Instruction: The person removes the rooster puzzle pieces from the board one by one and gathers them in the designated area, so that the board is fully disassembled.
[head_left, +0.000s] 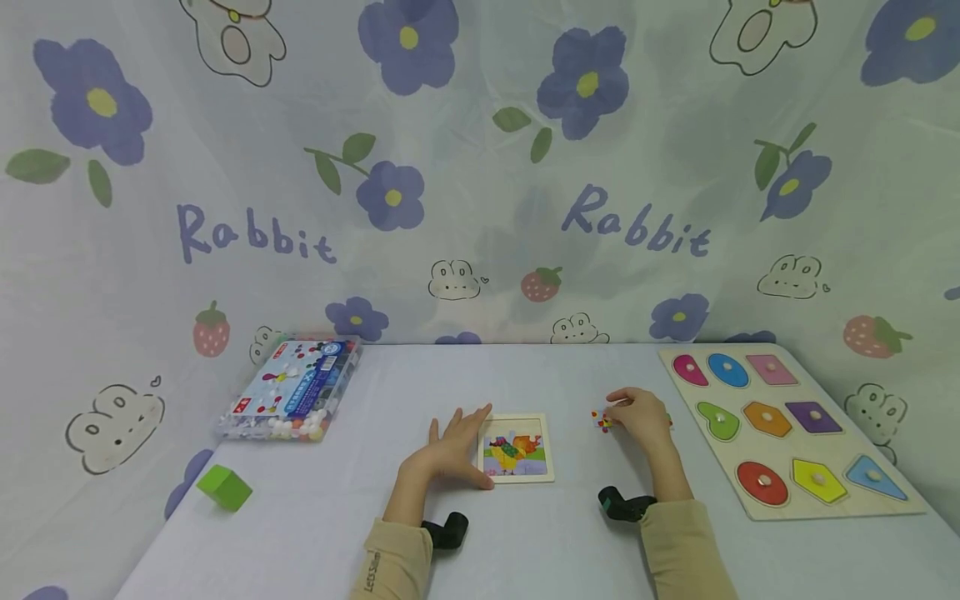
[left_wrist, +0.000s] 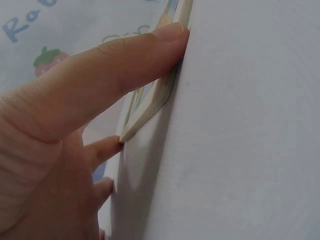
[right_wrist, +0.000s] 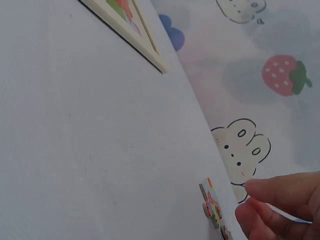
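Note:
A square wooden puzzle frame [head_left: 549,450] with a partly filled, colourful bird picture lies on the table. My left hand [head_left: 450,454] is at its left side, fingers spread. The left thumb [left_wrist: 170,35] presses the frame's edge, while another fingertip touches a corner. Right of the frame, my right hand [head_left: 637,417] hovers low over small colourful puzzle pieces [head_left: 599,422]. Its thumb and fingers [right_wrist: 280,192] bend toward each other with a gap at the tips and no piece showing between them. The pieces [right_wrist: 212,205] lie just beyond those fingertips; the hand hides some.
A wooden shape board [head_left: 757,454] with knobbed shapes occupies the right side. At the back left sits a clear plastic box [head_left: 292,387] with a printed sheet and coloured parts. A green block [head_left: 225,487] stands near the left edge. Patterned cloth [head_left: 480,183] hangs behind.

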